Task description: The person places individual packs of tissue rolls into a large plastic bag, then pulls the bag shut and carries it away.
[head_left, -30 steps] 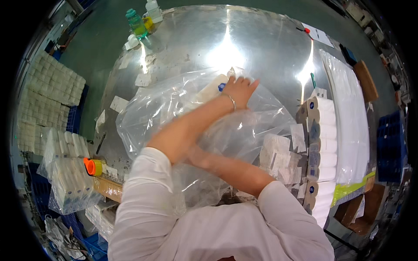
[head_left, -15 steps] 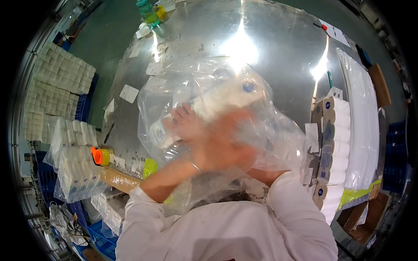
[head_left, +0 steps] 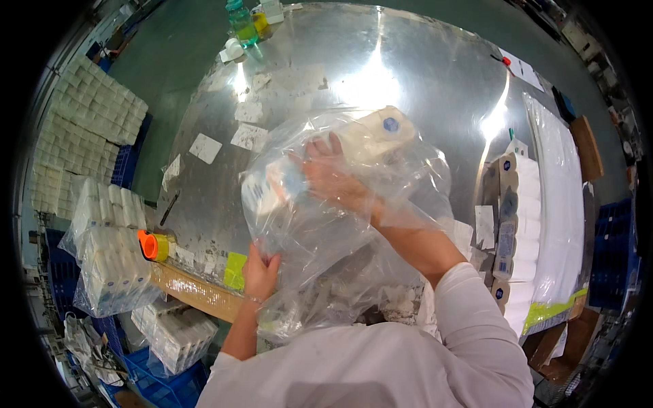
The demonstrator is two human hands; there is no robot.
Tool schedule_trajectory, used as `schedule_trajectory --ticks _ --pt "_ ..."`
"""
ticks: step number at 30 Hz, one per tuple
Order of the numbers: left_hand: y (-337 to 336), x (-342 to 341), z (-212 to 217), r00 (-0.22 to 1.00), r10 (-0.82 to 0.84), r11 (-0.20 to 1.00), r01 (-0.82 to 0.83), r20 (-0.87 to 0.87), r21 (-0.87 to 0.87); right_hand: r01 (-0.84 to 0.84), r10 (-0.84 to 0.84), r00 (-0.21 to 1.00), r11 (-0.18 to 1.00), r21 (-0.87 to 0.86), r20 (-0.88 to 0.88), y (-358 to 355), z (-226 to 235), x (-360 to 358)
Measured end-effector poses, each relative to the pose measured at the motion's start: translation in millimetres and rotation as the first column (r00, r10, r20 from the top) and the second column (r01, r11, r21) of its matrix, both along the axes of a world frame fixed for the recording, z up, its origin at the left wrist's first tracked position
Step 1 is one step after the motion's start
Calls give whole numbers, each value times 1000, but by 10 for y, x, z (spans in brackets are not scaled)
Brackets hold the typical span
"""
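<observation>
Fingers of the left hand [head_left: 261, 277] are pinched together on the near left edge of a clear plastic bag [head_left: 306, 255], probably so that it does not slide. Under the film, the right hand [head_left: 335, 180] has its fingers partly spread, between a white pack of paper rolls [head_left: 377, 139] and another white pack [head_left: 266, 194]; I cannot tell if they grip anything. The bag lies on the metal table [head_left: 306, 88], before the person. Its loose folds cover the right hand and hide details. To the right, a row of white rolls [head_left: 522, 221] limits the space; to the left are a yellow tape roll [head_left: 162, 247] and a cardboard box [head_left: 197, 292].
</observation>
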State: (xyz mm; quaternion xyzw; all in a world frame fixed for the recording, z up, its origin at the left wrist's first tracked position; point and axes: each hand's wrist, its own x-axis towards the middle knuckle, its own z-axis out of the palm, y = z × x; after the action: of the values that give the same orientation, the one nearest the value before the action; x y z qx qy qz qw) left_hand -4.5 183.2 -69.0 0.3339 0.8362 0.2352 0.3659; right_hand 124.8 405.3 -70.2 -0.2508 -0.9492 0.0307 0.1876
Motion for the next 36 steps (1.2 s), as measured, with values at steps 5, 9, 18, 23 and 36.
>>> schedule_trajectory --ticks 5,9,18,23,36 --pt "51 -262 136 690 -93 887 385 -718 256 191 -163 977 955 226 -138 413 -285 -63" --pt "80 -834 -177 615 -67 829 472 -786 299 593 -570 795 802 73 -204 56 -137 660" --pt "630 -943 399 646 -547 696 705 -533 140 253 38 967 -38 -967 252 -1821 536 3910" --pt "1135 519 1155 542 -768 434 833 -343 343 576 -945 289 297 -762 -150 -949 477 5028" --pt "3091 3194 -481 611 -281 960 175 740 220 701 -938 340 210 -681 61 321 -317 3835"
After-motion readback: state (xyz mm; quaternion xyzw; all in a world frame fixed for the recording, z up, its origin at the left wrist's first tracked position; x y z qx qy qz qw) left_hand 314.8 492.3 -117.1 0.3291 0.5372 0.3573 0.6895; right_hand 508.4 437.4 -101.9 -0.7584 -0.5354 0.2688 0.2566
